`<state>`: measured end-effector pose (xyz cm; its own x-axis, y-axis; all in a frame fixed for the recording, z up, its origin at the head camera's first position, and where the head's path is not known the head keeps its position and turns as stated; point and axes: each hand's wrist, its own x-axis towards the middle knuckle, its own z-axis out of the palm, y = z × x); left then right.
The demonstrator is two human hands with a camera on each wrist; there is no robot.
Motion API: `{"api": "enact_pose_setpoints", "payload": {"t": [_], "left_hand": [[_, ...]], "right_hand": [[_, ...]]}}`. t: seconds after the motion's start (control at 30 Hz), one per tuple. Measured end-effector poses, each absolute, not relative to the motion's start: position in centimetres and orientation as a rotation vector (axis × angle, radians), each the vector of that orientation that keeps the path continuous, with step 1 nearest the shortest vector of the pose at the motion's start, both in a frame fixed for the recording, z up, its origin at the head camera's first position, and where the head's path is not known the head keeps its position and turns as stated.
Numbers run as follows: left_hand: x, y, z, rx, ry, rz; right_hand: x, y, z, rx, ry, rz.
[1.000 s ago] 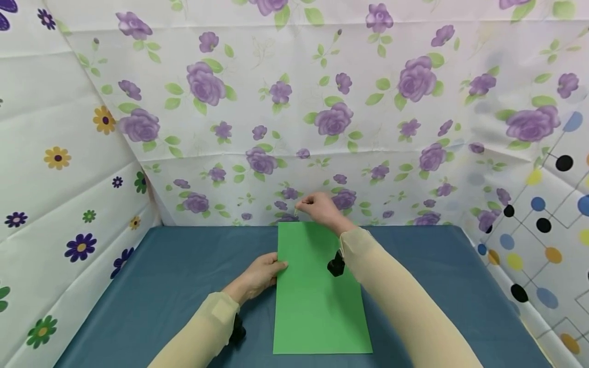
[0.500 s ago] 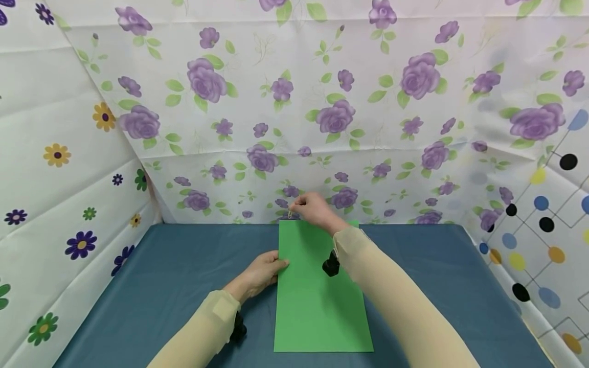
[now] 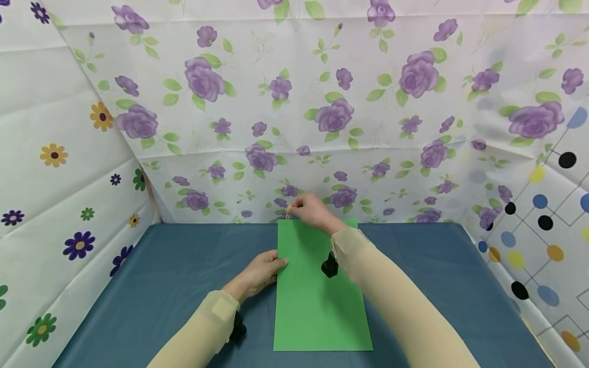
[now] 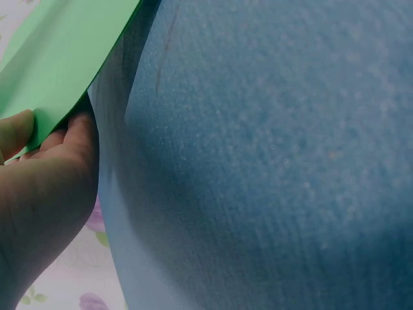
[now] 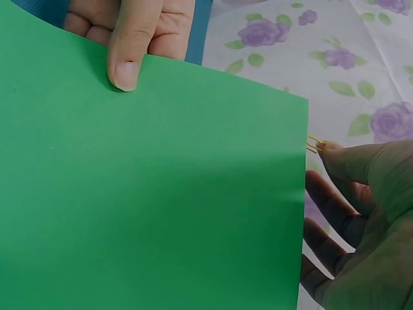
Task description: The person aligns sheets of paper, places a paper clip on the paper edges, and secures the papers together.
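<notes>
Where paper (image 3: 319, 299) ends, hands (image 3: 261, 269) pinch (apart)

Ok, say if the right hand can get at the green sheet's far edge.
Likely yes: the right hand, pinching a yellow paper clip, is close by that edge of the green sheet, with nothing visible in the way.

The green rectangular paper sheet (image 3: 317, 296) is smooth and matt; the yellow looped clip (image 5: 315, 139) looks like wire; the blue table covering (image 3: 198, 258) resembles matt, finely textured cloth.
</notes>
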<state>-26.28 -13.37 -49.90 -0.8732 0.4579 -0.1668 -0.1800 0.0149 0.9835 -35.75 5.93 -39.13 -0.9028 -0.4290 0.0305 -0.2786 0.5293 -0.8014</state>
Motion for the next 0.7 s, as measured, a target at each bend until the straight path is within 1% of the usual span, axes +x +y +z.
{"api": "enact_pose_setpoints", "payload": {"t": [0.7], "left_hand": [[-26.41,-13.53,-50.06,0.265,1.844,1.913]], "right_hand": [[-35.52,5.83,-39.0,-0.624,2.591,-1.281]]}}
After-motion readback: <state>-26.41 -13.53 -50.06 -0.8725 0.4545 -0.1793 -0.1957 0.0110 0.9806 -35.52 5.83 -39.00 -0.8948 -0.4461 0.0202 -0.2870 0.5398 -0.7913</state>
